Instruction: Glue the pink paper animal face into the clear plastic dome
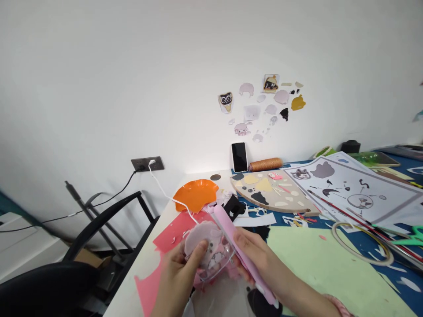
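Note:
My left hand (178,275) is closed on a pale pink cut-out piece (202,235) with a clear printed sheet (216,259) under it, thumb on top. My right hand (256,255) grips a long pink tool (233,235), possibly a craft knife, whose tip rests at the edge of the pink piece. Both hands hover over the near left part of the table, above a red-pink paper sheet (172,231).
An orange scalloped plate (194,193), a phone (239,156) leaning on the wall, a brown thread spool (266,164), a curved board with cut-outs (274,193), printed pattern sheets (357,187), green paper (317,264), green scissors (413,235). A black chair (82,246) stands left. A white cable (165,189) runs from the wall socket.

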Demonstrator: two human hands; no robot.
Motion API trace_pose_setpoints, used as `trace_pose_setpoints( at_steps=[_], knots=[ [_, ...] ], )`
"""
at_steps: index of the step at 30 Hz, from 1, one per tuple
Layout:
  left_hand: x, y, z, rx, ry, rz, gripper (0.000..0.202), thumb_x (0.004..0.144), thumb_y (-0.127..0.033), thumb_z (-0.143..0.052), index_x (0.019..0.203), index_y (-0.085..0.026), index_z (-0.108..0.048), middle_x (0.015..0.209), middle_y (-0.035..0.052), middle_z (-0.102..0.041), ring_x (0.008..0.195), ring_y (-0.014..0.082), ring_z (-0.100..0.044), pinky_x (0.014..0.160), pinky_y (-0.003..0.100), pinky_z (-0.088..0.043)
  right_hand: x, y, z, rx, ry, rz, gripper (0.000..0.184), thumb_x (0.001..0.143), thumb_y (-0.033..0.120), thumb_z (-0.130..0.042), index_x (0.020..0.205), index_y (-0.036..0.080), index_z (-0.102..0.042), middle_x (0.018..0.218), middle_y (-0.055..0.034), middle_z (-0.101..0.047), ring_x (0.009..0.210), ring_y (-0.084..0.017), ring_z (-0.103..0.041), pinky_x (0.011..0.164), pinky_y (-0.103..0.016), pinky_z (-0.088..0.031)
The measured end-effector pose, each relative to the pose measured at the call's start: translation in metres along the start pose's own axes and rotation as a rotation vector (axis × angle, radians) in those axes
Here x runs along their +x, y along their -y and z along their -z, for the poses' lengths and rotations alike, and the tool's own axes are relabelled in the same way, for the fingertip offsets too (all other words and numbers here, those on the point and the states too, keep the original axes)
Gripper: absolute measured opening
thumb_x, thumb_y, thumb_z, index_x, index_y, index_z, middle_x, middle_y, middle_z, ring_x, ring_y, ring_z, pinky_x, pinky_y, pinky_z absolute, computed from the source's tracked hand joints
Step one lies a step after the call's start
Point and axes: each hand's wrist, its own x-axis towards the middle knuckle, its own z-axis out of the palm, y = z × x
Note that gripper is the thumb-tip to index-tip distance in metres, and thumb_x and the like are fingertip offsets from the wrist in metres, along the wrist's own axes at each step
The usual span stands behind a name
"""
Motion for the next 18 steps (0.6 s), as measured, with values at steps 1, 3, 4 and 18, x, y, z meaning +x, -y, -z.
trace_pose_setpoints(
  at_steps=[1,3,4,18],
  knots=[
    [0.0004,0.0013,0.0005,0.007,0.009,0.001,0.039,0.066,-0.055,-0.068,0.06,-0.017,-0.066,0.055,0.0005,-0.063,0.054,0.0158,-0.054,0.051,0.024,-0.044,0.0002,-0.0008,0.0,0.013,-0.009,-0.003,0.048,0.08,0.066,-0.048,0.077,0.018,-0.048,0.053,0.005,-0.046,0.036,-0.004,-0.036,0.034,-0.018,-0.025],
    [0.001,0.0033,0.0009,0.024,0.003,-0.003,0.04,0.067,-0.055,-0.067,0.059,-0.017,-0.065,0.054,0.0005,-0.062,0.054,0.0156,-0.053,0.051,0.024,-0.044,0.0002,-0.0022,0.0,0.051,-0.019,-0.005,0.049,0.08,0.067,-0.047,0.072,0.018,-0.048,0.052,0.0044,-0.047,0.036,-0.004,-0.037,0.034,-0.018,-0.026],
    [0.0012,0.0039,0.0009,0.024,-0.004,-0.009,0.039,0.068,-0.055,-0.067,0.059,-0.017,-0.065,0.055,0.0005,-0.062,0.055,0.0155,-0.053,0.052,0.024,-0.043,0.0001,-0.0027,-0.0001,0.069,-0.019,-0.013,0.05,0.08,0.067,-0.046,0.071,0.018,-0.048,0.052,0.004,-0.048,0.037,-0.005,-0.038,0.035,-0.018,-0.027],
    [0.0008,0.0062,0.0037,0.068,0.031,-0.02,0.042,0.068,-0.057,-0.065,0.058,-0.017,-0.061,0.052,-0.0011,-0.057,0.052,0.0142,-0.05,0.049,0.024,-0.041,0.0011,-0.005,-0.0065,0.017,-0.058,0.001,0.044,0.08,0.063,-0.051,0.077,0.019,-0.047,0.05,0.008,-0.041,0.035,-0.004,-0.033,0.031,-0.017,-0.021]
  ],
)
